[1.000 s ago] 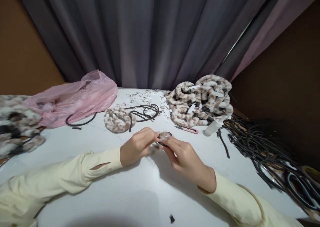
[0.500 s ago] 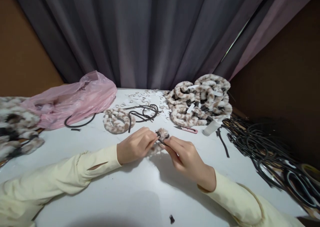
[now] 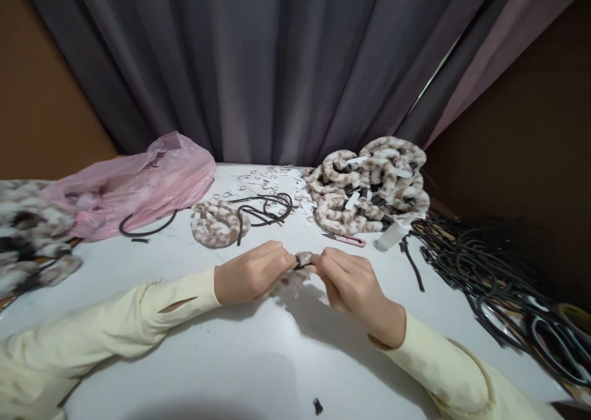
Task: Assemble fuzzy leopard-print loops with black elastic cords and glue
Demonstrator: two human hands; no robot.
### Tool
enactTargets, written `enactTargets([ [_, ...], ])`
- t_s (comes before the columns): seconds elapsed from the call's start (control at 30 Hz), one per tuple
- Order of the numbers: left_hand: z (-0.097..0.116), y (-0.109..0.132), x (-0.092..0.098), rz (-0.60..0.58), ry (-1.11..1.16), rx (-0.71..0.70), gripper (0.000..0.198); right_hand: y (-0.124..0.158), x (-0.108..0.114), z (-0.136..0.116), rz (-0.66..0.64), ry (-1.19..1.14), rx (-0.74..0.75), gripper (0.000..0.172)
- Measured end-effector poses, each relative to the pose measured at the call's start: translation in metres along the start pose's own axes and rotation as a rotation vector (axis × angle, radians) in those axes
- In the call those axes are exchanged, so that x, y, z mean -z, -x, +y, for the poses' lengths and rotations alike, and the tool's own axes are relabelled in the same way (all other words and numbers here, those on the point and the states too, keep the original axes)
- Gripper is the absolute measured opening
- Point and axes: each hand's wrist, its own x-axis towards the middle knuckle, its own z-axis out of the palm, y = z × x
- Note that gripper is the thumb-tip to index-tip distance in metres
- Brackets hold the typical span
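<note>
A spotted plush tube (image 3: pixel 292 279) with a dark end is held over the middle of the white table. My left hand (image 3: pixel 256 271) is closed on its left side, fingers pinched on the dark part. From the right, my right hand (image 3: pixel 351 282) pinches the other side. Between the fingertips shows a short grey-and-black stretch (image 3: pixel 303 260); most of the piece is hidden by my hands. Just beyond my left hand lie a coiled plush ring (image 3: pixel 217 224) and a loose black cord (image 3: pixel 263 214).
At the back right, plush rings (image 3: pixel 369 186) with white tags are piled up. Near them lie pink-handled snips (image 3: pixel 345 239) and a small white bottle (image 3: pixel 392 234). Black cords (image 3: pixel 480 272) heap on the right. A pink plastic bag (image 3: pixel 138 186) rests at the left. Metal rings (image 3: pixel 253 177) are scattered behind.
My hands have drawn slightly apart, the right one moving right. The dark strip that slanted between my fingertips now shows as a short level stretch.
</note>
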Motion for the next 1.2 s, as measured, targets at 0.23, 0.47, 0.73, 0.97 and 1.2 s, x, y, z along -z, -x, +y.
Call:
enactTargets([
  [0.23,0.025,-0.001,0.002,0.028,0.16,-0.043,0.018,-0.012,0.002,0.004,-0.118,-0.497,-0.187,0.027],
  [0.47,0.022,0.004,-0.003,0.014,0.071,-0.036,0.029,-0.017,-0.001,0.006,-0.409,-0.9,-0.47,0.034],
  [0.73,0.013,0.0,-0.004,0.19,-0.209,-0.268,0.021,-0.015,0.014,0.008,-0.125,-0.56,-0.337,0.015],
  [0.97,0.006,-0.005,0.001,0.286,-0.562,-0.708,0.011,-0.017,0.022,0.006,-0.484,-0.712,-0.23,0.022],
  [1.2,0.011,-0.002,-0.006,0.296,-0.45,-0.449,0.017,-0.007,0.003,0.001,-0.205,-0.586,-0.232,0.013],
])
